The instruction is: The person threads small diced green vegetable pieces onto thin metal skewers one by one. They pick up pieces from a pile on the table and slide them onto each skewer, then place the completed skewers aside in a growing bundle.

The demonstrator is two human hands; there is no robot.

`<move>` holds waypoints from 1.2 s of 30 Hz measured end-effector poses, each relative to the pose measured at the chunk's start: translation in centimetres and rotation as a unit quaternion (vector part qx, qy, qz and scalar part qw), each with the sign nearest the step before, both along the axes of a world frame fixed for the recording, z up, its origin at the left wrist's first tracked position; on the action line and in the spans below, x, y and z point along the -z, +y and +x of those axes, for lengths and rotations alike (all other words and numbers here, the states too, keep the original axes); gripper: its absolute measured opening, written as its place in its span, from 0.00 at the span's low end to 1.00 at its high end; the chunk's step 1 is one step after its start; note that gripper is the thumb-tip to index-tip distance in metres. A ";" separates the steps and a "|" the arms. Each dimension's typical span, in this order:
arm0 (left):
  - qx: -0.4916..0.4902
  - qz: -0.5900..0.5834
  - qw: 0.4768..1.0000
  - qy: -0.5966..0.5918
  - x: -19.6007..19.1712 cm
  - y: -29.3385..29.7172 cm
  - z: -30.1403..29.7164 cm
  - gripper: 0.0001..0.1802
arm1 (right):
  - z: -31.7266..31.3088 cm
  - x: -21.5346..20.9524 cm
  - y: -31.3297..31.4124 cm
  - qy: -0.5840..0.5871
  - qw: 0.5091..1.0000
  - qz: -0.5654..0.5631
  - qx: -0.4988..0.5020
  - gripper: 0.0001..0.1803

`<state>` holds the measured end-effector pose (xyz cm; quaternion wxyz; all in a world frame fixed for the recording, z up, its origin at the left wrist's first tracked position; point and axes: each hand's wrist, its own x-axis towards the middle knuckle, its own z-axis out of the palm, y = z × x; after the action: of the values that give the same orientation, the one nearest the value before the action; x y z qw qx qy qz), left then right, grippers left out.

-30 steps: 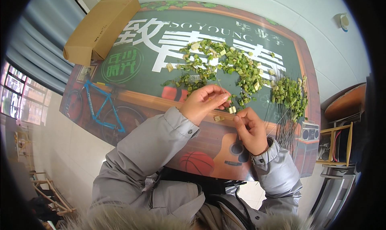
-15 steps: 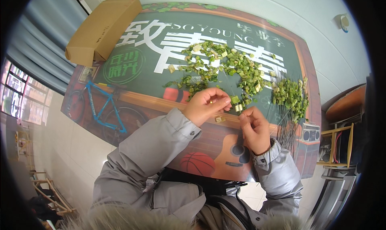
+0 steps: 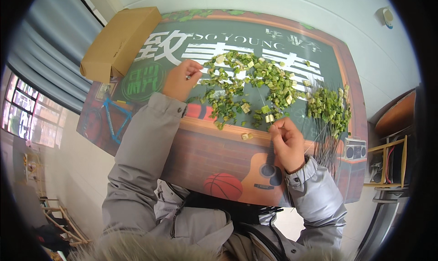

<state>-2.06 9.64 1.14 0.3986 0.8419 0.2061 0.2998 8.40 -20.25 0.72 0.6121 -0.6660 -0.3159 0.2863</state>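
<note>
In my right hand (image 3: 287,142), thumb and fingers pinch the lower end of a thin wire (image 3: 261,96) that points up and away. A green piece (image 3: 266,109) and a cream piece (image 3: 269,118) sit on it just above my fingertips. My left hand (image 3: 182,80) is at the left edge of a loose spread of small chopped green and cream pieces (image 3: 280,85). Its thumb and forefinger are closed together; whatever may be between them is too small to make out. One cream piece (image 3: 247,136) lies apart, nearer to me.
At the right, a bundle of thin dark wires (image 3: 325,153) carries clustered green pieces (image 3: 328,108) at its far end. A brown cardboard box (image 3: 121,42) stands at the far left of the printed tabletop (image 3: 187,147). Wooden furniture (image 3: 388,163) is beyond the right edge.
My left hand has moved left and away from the wire to the edge of the spread. My right hand has stayed nearly in place, holding the wire with the pieces on it.
</note>
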 end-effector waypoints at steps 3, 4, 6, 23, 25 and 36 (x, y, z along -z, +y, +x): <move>0.008 0.174 0.983 0.064 0.8 0.1 1.9 0.04 | -0.1 0.1 0.0 0.005 1.000 0.005 0.012 0.05; 0.007 0.222 0.971 0.088 1.0 0.1 2.4 0.04 | -0.1 0.1 -0.1 0.010 1.000 0.002 0.017 0.05; 0.010 0.259 0.955 0.142 1.3 0.0 3.2 0.05 | 0.0 0.2 -0.1 -0.006 1.000 0.010 0.003 0.05; 0.009 -0.092 0.996 -0.020 0.8 -0.9 2.7 0.08 | -0.1 0.1 -0.1 -0.020 1.000 0.011 -0.012 0.06; 0.046 -0.362 0.925 -0.106 0.5 -2.6 1.9 0.09 | -0.4 -0.2 -0.1 0.004 1.000 -0.008 -0.009 0.05; 0.156 -0.722 0.639 -0.217 1.2 -8.3 0.6 0.15 | -1.1 -0.4 0.0 -0.001 0.995 -0.024 -0.094 0.05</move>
<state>-1.50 1.37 -0.06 0.9537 0.2172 0.1299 0.1628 7.30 -20.29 1.16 0.5661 -0.6479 -0.3710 0.3494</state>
